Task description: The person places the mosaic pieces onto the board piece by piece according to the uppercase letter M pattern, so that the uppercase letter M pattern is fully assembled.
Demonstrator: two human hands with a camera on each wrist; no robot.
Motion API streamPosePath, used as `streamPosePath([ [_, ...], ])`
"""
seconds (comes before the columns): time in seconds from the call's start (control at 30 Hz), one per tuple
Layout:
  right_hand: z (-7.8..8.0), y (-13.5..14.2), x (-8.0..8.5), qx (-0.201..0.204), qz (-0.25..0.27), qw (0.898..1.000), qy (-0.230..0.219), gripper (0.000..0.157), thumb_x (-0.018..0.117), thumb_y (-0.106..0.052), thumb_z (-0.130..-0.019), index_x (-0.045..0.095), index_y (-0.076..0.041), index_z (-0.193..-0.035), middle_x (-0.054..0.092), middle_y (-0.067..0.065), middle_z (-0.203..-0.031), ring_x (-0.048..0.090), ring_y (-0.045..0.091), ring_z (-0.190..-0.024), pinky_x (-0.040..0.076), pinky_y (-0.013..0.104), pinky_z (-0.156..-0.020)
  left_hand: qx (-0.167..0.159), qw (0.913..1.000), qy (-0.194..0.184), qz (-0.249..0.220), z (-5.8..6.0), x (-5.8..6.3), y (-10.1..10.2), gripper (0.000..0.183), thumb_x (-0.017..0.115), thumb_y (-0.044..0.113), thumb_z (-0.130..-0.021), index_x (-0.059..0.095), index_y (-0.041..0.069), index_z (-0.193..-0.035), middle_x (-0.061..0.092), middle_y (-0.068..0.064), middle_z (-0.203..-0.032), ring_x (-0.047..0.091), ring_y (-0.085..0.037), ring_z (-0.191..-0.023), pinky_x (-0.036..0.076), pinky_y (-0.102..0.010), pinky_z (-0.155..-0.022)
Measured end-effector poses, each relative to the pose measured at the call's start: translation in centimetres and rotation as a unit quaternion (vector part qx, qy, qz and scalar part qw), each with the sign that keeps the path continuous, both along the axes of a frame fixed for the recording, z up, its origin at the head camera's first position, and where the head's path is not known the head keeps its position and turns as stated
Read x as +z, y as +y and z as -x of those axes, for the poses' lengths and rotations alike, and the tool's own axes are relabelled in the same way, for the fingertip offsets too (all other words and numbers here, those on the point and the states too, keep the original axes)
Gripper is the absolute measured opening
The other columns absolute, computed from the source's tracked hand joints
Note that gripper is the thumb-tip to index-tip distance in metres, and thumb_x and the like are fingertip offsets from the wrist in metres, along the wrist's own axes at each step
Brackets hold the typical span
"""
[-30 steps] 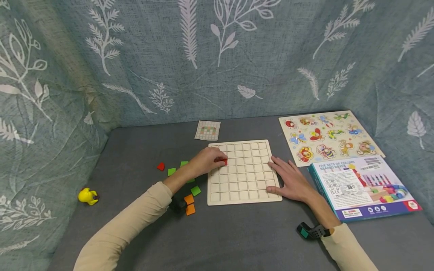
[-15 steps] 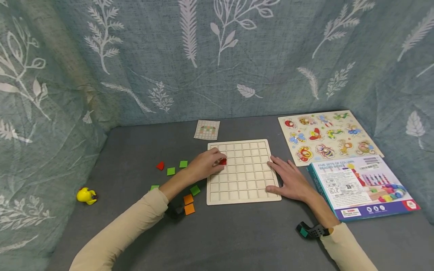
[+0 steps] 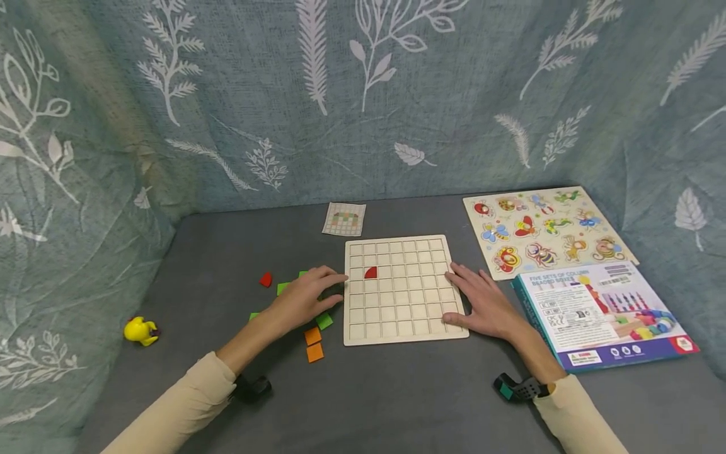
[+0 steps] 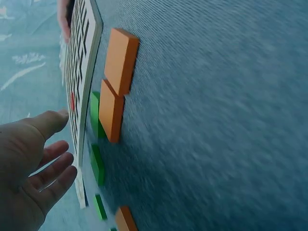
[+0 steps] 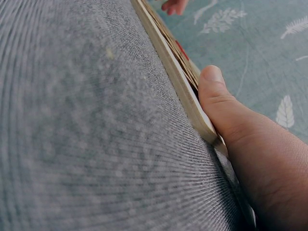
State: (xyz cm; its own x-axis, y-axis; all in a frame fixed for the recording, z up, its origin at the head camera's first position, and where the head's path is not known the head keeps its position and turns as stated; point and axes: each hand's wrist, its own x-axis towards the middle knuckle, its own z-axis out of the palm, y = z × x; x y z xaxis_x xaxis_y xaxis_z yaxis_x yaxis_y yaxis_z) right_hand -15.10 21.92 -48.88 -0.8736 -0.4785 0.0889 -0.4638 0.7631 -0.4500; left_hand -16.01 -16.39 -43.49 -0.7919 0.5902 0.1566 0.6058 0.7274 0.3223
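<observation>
With the red quarter-circle tile lying in a left-side cell of the wooden grid board, the right hand, fingers spread, should steady the right edge while the spread, empty left hand avoids nudging it.

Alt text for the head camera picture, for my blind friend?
A right hand rests on a wooden grid board holding one red quarter-circle tile; the left hand is beside the board, near green tiles and orange tiles.
</observation>
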Motion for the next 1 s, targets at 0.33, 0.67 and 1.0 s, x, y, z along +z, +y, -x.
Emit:
streamPosePath([
  [0.33,0.0,-0.3,0.0,0.0,0.001,1.0,0.006,0.089,0.066,-0.061,-0.081,0.038,-0.011,-0.149,0.03,0.014,-0.158,0.031,0.036,-0.144,0.013,0.058,-0.118,0.099,0.9924,-0.014,-0.072,-0.3,0.9,-3.9,0.047,0.072,0.021,-0.087,0.06,0.009,-0.131,0.062,-0.011,-0.123,0.06,-0.03,-0.11,0.052,-0.047,-0.086],
  [0.67,0.3,-0.6,0.1,-0.001,0.001,1.0,0.003,0.089,0.066,-0.061,-0.081,0.038,-0.012,-0.149,0.029,0.012,-0.159,0.029,0.034,-0.146,0.012,0.057,-0.119,0.145,0.987,-0.035,-0.06,-0.6,1.5,-7.1,0.049,0.07,0.02,-0.09,0.055,0.007,-0.135,0.057,-0.016,-0.133,0.053,-0.036,-0.119,0.045,-0.056,-0.094],
  [1.0,0.3,-0.8,-0.1,0.005,0.007,1.0,0.01,0.089,0.063,-0.065,-0.081,0.039,-0.011,-0.149,0.029,0.014,-0.159,0.03,0.036,-0.145,0.012,0.058,-0.118,0.204,0.9731,-0.015,-0.106,-3.4,1.6,-12.0,0.047,0.069,0.012,-0.089,0.055,0.003,-0.133,0.058,-0.021,-0.128,0.06,-0.04,-0.106,0.048,-0.056,-0.085],
])
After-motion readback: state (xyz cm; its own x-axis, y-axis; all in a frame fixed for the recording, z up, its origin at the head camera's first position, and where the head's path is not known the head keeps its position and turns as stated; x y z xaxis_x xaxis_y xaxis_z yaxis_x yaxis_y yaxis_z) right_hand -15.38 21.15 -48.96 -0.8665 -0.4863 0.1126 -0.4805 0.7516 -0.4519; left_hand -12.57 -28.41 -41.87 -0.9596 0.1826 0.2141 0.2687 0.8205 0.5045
